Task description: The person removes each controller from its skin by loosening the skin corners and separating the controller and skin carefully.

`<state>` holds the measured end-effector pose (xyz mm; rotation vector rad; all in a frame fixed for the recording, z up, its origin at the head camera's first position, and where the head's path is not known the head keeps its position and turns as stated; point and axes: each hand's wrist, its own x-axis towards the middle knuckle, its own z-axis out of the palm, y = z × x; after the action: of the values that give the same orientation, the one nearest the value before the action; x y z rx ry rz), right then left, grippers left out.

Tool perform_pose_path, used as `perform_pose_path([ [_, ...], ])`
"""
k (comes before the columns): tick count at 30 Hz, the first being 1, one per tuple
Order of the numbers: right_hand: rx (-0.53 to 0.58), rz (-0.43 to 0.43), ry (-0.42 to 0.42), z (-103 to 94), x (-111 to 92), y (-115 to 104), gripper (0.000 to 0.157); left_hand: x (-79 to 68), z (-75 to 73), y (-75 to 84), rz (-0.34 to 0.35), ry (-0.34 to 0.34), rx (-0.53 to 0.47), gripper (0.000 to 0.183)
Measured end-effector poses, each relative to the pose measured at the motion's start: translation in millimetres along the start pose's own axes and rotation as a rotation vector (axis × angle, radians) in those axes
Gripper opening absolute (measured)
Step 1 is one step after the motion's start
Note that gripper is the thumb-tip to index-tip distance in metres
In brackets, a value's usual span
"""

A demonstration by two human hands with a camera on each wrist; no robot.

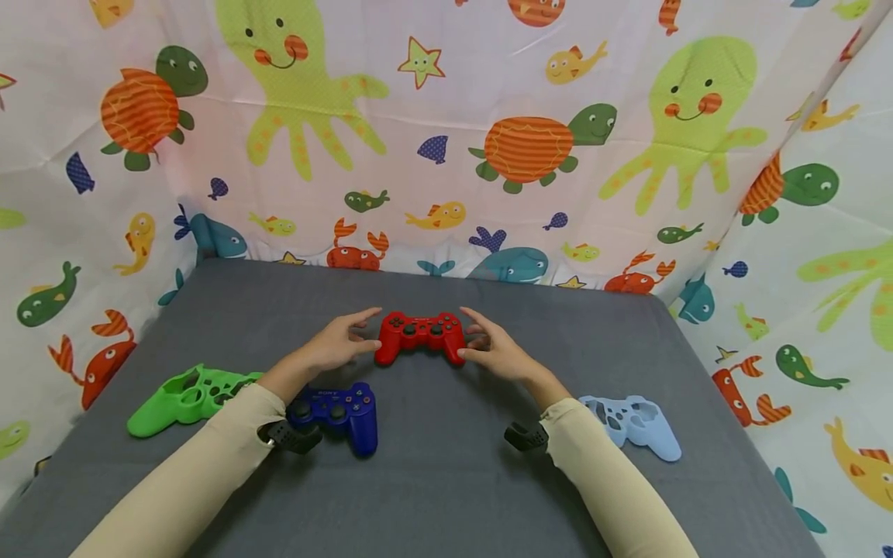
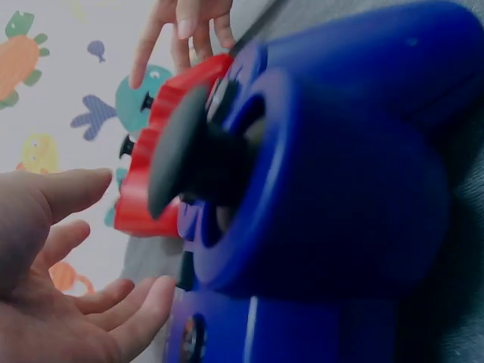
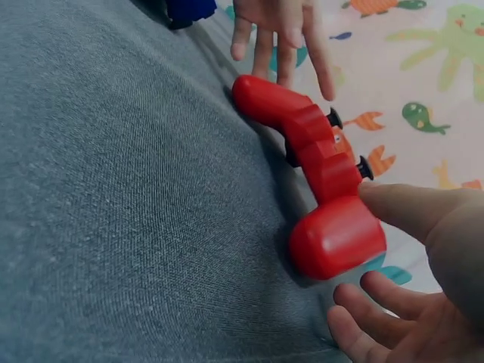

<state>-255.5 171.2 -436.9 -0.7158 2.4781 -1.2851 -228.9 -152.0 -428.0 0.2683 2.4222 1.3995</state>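
Observation:
A red game controller [image 1: 422, 327] lies on the grey cloth toward the back. My left hand [image 1: 342, 341] is at its left side and my right hand [image 1: 498, 349] at its right, both with fingers spread and extended. The right thumb [image 3: 393, 208] overlaps the controller's edge in the right wrist view; whether it touches cannot be told. A small gap shows by the left hand [image 2: 60, 280] in the left wrist view. Beneath the left forearm is a blue controller [image 1: 342, 411], partly hidden by the wrist; it looms large in the left wrist view.
A green controller-shaped shell with openings [image 1: 156, 415] lies at the left, partly behind the left sleeve. By the right forearm lies a light blue shell [image 1: 652, 430] of similar shape. A curtain with sea animals [image 1: 446, 93] stands behind the grey table [image 1: 432, 496].

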Motion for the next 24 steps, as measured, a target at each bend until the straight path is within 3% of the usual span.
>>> perform_pose_path([
  [5,0.006,0.028,-0.051,1.1,9,4,0.08,10.3,-0.2,-0.5,-0.049,-0.06,-0.033,0.08],
  [10,-0.008,0.023,-0.054,2.0,15,7,0.076,18.2,-0.7,-1.7,-0.042,-0.076,-0.039,0.08],
  [24,0.041,0.06,-0.057,5.9,21,10,0.067,24.6,6.1,-7.0,-0.033,-0.008,-0.037,0.069],
])
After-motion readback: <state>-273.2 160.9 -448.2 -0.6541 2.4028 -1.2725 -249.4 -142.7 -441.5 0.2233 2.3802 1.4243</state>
